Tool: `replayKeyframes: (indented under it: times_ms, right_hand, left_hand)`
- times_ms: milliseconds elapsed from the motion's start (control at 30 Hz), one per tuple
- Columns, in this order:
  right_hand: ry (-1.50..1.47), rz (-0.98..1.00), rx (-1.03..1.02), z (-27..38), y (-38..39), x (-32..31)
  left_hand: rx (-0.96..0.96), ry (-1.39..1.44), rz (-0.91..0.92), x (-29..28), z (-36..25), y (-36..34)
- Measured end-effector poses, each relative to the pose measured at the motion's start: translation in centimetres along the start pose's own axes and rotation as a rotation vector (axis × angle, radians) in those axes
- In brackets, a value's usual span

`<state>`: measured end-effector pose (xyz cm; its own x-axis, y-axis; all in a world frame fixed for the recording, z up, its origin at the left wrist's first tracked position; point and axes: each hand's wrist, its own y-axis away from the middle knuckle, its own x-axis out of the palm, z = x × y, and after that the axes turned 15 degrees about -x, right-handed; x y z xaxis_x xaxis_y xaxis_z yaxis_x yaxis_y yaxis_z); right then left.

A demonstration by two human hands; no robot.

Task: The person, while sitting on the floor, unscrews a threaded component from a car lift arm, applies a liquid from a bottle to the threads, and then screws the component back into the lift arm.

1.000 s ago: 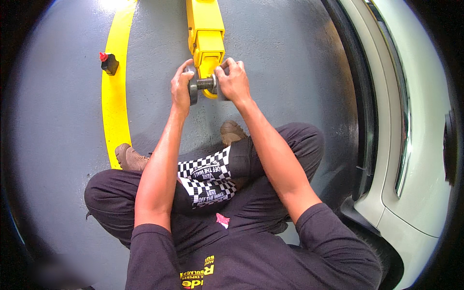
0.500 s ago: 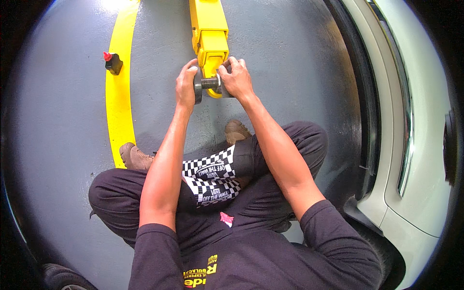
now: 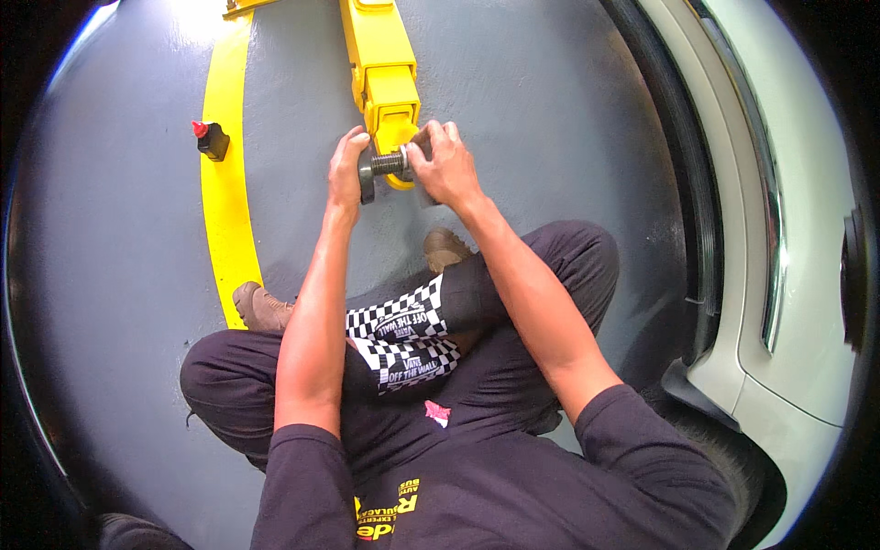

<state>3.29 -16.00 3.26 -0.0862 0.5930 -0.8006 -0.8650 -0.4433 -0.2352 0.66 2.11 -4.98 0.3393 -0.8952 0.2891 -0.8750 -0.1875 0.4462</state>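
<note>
My left hand (image 3: 346,170) is closed on a dark round pad (image 3: 367,183) at the left end of a short threaded screw (image 3: 388,163). My right hand (image 3: 444,165) grips a dark piece (image 3: 428,198) at the screw's right end, its fingers curled over it; that piece is partly hidden and blurred. A silver ring shows at the screw's right end, beside my thumb. The screw lies sideways over the looped tip of a yellow steel arm (image 3: 379,41), which runs away toward the top of the picture.
A black bottle with a red cap (image 3: 213,142) stands on a yellow floor stripe (image 3: 229,220) to the left. A pale car body (image 3: 788,275) with dark trim fills the right side. My crossed legs and brown boots (image 3: 261,307) lie below my hands on the grey floor (image 3: 119,257).
The view has shifted a little, setting most things lower in the picture. Both hands stay on the screw piece; the part under my right hand now looks blurred and my right fingers have moved slightly.
</note>
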Motion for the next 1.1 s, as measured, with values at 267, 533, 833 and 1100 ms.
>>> replayKeyframes:
  times_ms: [267, 533, 833, 1100]
  right_hand:
    - [-0.033, -0.063, 0.083, -2.7, -2.2, 0.0]
    - [0.001, -0.073, 0.035, -1.9, -1.2, -0.1]
    - [0.016, -0.004, 0.025, 0.2, 0.2, -0.3]
    - [0.012, -0.094, 0.03, -2.0, -1.5, 0.3]
  left_hand:
    - [0.015, 0.025, 0.058, 2.2, -0.9, 0.7]
    - [-0.035, 0.03, 0.082, 2.1, -1.6, 1.7]
    - [-0.007, -0.006, 0.02, 1.0, -0.9, 0.9]
    - [0.007, -0.001, 0.015, 1.7, -0.7, 0.5]
